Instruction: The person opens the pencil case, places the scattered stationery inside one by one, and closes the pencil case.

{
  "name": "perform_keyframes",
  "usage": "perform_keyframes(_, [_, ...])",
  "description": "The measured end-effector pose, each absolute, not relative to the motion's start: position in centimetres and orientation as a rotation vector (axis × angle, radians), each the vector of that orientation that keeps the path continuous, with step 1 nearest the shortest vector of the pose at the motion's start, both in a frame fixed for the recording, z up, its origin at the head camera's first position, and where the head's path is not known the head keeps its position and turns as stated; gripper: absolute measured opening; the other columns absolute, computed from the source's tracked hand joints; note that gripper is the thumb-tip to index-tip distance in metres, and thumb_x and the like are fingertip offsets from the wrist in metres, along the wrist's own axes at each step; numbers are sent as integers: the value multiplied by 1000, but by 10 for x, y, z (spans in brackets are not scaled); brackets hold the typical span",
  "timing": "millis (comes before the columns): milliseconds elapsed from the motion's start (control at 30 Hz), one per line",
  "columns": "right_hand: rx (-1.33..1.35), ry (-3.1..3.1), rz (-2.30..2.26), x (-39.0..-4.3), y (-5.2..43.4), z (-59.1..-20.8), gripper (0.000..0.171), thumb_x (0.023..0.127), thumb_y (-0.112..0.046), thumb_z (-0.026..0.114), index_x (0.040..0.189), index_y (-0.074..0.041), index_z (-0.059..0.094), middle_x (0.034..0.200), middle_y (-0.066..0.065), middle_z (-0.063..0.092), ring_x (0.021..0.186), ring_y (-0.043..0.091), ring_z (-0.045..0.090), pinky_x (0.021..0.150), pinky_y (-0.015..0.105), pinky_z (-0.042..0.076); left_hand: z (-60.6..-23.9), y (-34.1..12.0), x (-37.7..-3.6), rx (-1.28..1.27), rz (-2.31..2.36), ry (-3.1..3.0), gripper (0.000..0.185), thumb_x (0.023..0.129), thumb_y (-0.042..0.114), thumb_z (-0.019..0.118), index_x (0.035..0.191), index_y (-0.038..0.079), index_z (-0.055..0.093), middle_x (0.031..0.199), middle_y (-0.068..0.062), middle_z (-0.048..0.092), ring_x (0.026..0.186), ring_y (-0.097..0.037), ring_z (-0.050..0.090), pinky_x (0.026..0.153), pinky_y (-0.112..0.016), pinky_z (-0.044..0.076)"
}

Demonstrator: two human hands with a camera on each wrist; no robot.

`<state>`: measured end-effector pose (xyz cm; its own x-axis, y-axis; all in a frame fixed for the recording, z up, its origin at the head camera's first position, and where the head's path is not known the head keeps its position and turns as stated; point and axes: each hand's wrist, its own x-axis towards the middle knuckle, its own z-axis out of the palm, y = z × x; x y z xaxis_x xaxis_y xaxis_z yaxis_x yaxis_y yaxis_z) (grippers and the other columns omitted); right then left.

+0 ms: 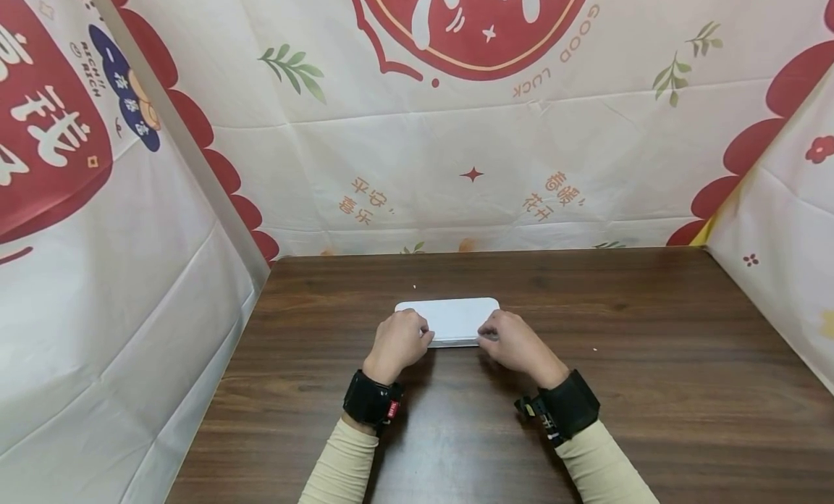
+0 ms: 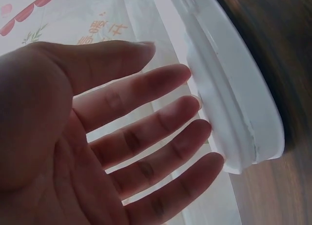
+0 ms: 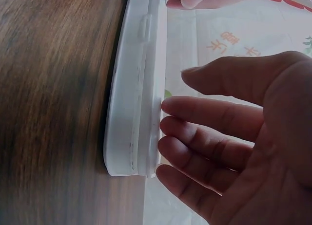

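Observation:
A flat white plastic box with rounded corners lies on the brown table, its lid on. Along its side a seam runs below the lid's rim, seen close in the left wrist view on the box wall. My left hand is over the box's left end, its fingertips lined up right at the lid. Over the right end is my right hand, with its fingers loosely bent and the tips against the lid edge. Both thumbs stand off the box.
The wood-grain table reaches back to a white printed cloth hung behind it. More printed cloth hangs at the left and right sides. Black straps with cameras sit on both wrists, above cream sleeves.

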<state>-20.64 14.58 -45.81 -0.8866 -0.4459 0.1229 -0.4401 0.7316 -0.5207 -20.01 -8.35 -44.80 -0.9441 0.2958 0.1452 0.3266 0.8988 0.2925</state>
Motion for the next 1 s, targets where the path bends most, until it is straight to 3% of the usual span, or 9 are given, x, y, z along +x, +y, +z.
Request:
perform_keyframes(167, [-672,2894,-892,-204,147,-459,16,90,-6,67,101,3,74,96,11,70,90,24,66,80,43,55,-447,-82,-200,-461,-541,-3005,17,91,26,71,85,13,80,89,1,74,83,-17,67,64,-34,52])
perform_keyframes(333, [-620,2870,-907,-201,148,-461,17,91,-7,66,104,0,74,98,10,71,85,18,64,78,39,54,-446,-81,-199,-426,-539,-3013,18,91,26,71,86,12,80,94,0,75,88,-19,69,69,-36,54])
perform_keyframes(667, [-698,2902,-882,-200,145,-461,17,90,-6,67,103,3,74,97,13,71,91,24,67,81,42,55,-447,-79,-198,-421,-502,-2990,20,91,29,71,81,13,78,89,-1,72,81,-17,66,61,-34,52])
perform_keyframes(1000, [-706,2971,-902,-197,147,-453,22,91,-10,68,107,5,71,99,14,68,95,28,65,83,45,54,-445,-76,-198,-455,-491,-2951,23,92,30,70,101,10,78,103,-6,73,95,-20,68,69,-37,56])
